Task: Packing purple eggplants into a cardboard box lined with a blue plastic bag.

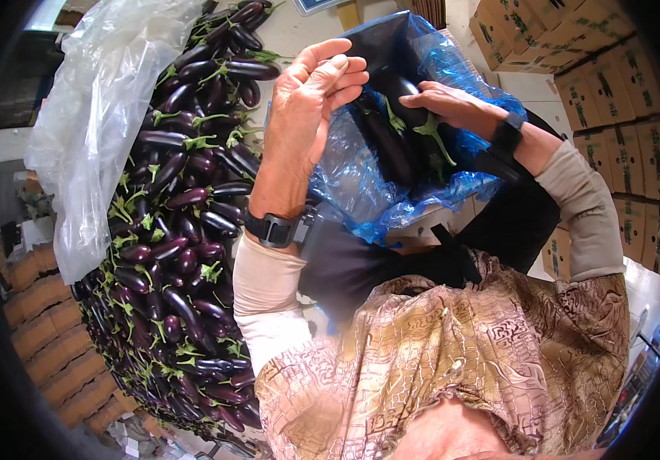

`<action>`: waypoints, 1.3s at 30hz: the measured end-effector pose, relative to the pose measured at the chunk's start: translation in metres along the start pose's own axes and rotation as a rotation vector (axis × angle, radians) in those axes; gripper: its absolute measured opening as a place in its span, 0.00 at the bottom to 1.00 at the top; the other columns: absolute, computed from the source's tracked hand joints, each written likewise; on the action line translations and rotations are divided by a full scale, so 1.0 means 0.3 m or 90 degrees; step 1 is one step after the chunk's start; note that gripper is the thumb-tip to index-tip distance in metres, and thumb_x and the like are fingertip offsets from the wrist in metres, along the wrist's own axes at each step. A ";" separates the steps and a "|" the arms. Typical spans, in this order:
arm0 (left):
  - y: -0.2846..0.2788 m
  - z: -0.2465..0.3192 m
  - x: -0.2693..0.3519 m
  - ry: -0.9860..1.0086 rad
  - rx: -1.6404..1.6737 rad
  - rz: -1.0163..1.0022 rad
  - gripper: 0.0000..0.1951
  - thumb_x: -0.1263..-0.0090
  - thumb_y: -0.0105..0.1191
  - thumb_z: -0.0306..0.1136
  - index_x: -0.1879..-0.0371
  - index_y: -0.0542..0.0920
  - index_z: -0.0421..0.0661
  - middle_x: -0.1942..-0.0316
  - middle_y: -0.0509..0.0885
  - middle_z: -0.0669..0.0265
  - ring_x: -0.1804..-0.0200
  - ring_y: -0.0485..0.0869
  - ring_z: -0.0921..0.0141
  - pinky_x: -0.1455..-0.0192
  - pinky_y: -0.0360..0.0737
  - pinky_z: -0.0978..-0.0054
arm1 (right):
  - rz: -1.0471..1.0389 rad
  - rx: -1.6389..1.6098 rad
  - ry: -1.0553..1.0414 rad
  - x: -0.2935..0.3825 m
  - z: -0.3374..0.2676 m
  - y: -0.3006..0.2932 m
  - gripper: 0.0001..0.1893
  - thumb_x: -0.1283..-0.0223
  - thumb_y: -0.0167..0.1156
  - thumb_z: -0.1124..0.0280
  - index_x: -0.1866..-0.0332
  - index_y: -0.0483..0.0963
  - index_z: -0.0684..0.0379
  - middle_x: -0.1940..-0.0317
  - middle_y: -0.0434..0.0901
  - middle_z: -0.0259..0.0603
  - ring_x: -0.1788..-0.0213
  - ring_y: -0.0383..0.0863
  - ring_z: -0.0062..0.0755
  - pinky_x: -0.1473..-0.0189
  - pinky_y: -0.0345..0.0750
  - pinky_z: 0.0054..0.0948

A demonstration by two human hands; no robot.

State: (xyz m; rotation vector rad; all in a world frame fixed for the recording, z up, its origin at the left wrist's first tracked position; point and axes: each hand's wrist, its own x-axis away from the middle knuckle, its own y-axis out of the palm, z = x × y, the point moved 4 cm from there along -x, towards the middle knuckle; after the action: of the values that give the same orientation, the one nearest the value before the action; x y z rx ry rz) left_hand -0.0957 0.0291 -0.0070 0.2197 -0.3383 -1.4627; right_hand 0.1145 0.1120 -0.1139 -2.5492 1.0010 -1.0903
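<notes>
My right hand point(450, 104) reaches into a carton lined with blue plastic film point(358, 190). Its thumb and fingers are on a glossy dark purple eggplant point(403, 86) whose green stem points toward me. More eggplants point(384, 141) lie lengthwise beside it in the liner. Above the liner's left side, my left hand point(318, 86) is raised with loosely bent fingers, and I see nothing in it. The right fingertips are partly hidden behind the eggplant.
A long heap of eggplants point(186, 259) lies to my left, partly under a clear plastic sheet point(105, 126). Cardboard cartons point(623, 109) are stacked at the right. More brown cardboard point(53, 322) is piled at the far left. A blue-edged object point(312, 6) sits at the top.
</notes>
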 end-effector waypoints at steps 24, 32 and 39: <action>0.012 0.036 0.019 0.027 -0.100 -0.038 0.15 0.24 0.51 0.31 0.44 0.79 0.38 0.57 0.86 0.58 0.56 0.86 0.70 0.51 0.82 0.76 | 0.152 0.396 -0.125 -0.114 0.161 0.208 0.18 0.43 0.66 0.72 0.55 0.71 0.75 0.66 0.83 0.61 0.63 0.87 0.55 0.61 0.84 0.45; 0.055 0.039 0.010 0.035 -0.124 -0.077 0.15 0.24 0.50 0.31 0.44 0.79 0.37 0.58 0.86 0.58 0.57 0.86 0.71 0.53 0.83 0.78 | -0.025 0.120 0.043 -0.159 0.258 0.196 0.15 0.39 0.65 0.68 0.69 0.79 0.74 0.75 0.84 0.55 0.73 0.88 0.47 0.70 0.84 0.40; 0.021 0.047 0.015 0.047 -0.180 -0.064 0.14 0.24 0.51 0.31 0.45 0.80 0.39 0.58 0.87 0.58 0.58 0.86 0.71 0.53 0.82 0.78 | 0.050 0.502 -0.075 -0.130 0.163 0.204 0.16 0.45 0.69 0.59 0.65 0.83 0.65 0.64 0.83 0.61 0.58 0.85 0.59 0.58 0.83 0.47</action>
State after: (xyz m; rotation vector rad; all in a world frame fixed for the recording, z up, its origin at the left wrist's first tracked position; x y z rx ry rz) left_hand -0.0945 0.0260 0.0088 0.0632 -0.0596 -1.5779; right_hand 0.0978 0.0874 -0.1962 -1.8855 0.4861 -1.0258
